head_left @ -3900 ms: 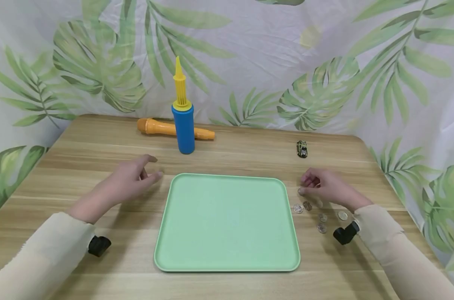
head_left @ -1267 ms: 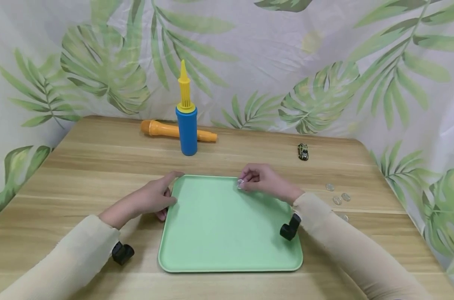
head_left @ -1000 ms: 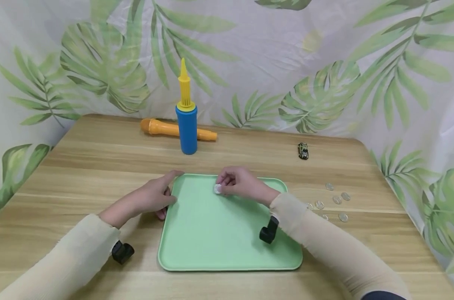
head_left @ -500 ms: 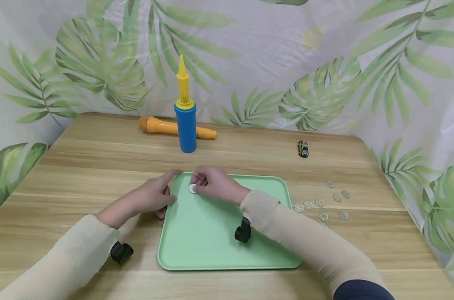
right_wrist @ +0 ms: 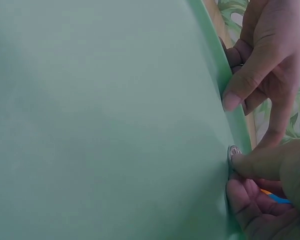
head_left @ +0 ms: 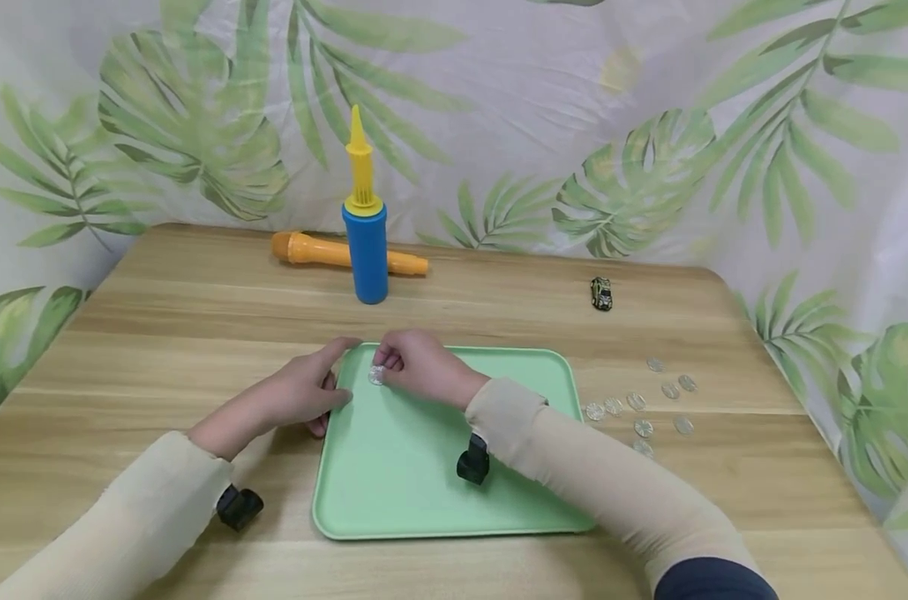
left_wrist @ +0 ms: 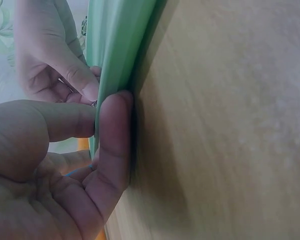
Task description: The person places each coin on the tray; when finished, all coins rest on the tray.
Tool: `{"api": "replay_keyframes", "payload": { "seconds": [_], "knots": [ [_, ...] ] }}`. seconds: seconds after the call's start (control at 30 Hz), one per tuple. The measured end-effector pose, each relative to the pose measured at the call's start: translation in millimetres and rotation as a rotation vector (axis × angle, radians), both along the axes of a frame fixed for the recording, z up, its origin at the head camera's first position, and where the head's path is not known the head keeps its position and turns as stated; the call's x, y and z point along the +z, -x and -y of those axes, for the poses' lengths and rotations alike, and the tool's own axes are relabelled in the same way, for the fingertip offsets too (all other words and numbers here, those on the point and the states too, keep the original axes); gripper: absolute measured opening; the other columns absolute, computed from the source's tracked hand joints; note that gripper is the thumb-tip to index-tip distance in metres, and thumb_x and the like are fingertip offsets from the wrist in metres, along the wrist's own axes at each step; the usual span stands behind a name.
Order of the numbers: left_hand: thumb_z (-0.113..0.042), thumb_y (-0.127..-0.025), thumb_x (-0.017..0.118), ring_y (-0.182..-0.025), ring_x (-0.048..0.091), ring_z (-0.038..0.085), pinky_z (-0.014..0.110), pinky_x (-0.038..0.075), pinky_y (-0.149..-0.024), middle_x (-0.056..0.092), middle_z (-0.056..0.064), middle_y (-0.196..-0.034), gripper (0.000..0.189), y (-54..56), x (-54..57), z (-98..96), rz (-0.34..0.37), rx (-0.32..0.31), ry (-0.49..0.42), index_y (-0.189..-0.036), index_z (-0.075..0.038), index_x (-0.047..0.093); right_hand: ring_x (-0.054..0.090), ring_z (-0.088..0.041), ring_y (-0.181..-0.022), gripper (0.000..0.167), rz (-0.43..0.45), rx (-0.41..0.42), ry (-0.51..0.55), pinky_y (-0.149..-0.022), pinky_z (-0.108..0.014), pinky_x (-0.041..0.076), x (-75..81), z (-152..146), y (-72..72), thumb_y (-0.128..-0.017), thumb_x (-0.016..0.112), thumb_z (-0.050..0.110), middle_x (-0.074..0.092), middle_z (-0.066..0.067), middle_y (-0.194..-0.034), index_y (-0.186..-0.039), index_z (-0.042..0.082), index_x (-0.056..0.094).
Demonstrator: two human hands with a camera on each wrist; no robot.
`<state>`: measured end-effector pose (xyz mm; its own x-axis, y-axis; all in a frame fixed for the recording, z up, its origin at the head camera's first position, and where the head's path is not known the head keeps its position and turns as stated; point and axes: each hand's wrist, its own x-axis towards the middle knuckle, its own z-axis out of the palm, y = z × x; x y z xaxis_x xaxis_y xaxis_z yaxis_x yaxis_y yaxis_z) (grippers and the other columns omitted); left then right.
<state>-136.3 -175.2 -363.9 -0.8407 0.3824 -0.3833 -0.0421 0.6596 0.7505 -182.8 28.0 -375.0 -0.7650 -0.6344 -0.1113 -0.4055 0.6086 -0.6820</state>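
A light green tray [head_left: 446, 467] lies on the wooden table. My left hand [head_left: 300, 390] grips its left rim near the far corner, thumb on the inner side and fingers on the outer side, as the left wrist view shows. Over the tray's far left corner, my right hand [head_left: 424, 367] pinches a silver coin [head_left: 376, 375] between thumb and fingers. In the right wrist view the coin [right_wrist: 234, 154] is close to the tray surface by the rim; whether it touches I cannot tell. Several more silver coins [head_left: 643, 428] lie on the table right of the tray.
Behind the tray a blue and yellow hand pump [head_left: 367, 250] stands upright. An orange toy microphone [head_left: 315, 250] lies behind it. A small toy car [head_left: 601, 294] sits at the back right. A leaf-patterned cloth [head_left: 514, 108] hangs behind the table [head_left: 199, 283].
My right hand has picked up a coin from the right and carried it left across the tray to the far left corner. My left hand has moved onto the tray's left rim.
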Motion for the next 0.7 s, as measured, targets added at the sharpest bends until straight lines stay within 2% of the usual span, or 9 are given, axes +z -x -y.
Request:
{"api": "replay_keyframes", "payload": {
  "seconds": [0.4, 0.6, 0.7],
  "knots": [
    [-0.007, -0.102, 0.059, -0.056, 0.062, 0.017, 0.034, 0.059, -0.056, 0.056, 0.009, -0.073, 0.075, -1.4, 0.6, 4.1, -0.019, -0.009, -0.002, -0.165, -0.004, 0.017, 0.066, -0.011, -0.09, 0.009, -0.021, 0.017, -0.022, -0.08, -0.014, 0.053, 5.0, 3, 0.8, -0.098, 0.072, 0.008, 0.077, -0.011, -0.103, -0.104, 0.001, 0.074],
    [-0.006, -0.102, 0.06, -0.056, 0.063, 0.017, 0.034, 0.06, -0.056, 0.056, 0.009, -0.073, 0.075, -1.0, -0.1, 3.1, -0.018, 0.0, -0.006, -0.164, -0.004, 0.018, 0.064, -0.011, -0.094, 0.016, 0.064, -0.012, 0.02, -0.085, -0.017, 0.054, 4.2, -6, 2.4, -0.1, 0.071, 0.012, 0.074, -0.009, -0.107, -0.112, 0.002, 0.072],
    [-0.006, -0.102, 0.06, -0.056, 0.063, 0.017, 0.034, 0.06, -0.056, 0.057, 0.009, -0.073, 0.075, -1.7, -0.4, 1.1, -0.015, 0.003, -0.01, -0.164, -0.005, 0.019, 0.064, -0.012, -0.096, 0.016, 0.08, -0.001, 0.025, -0.089, -0.019, 0.056, 3.1, -18, 2.4, -0.1, 0.069, 0.011, 0.073, -0.009, -0.109, -0.114, 0.003, 0.071]
  ]
}}
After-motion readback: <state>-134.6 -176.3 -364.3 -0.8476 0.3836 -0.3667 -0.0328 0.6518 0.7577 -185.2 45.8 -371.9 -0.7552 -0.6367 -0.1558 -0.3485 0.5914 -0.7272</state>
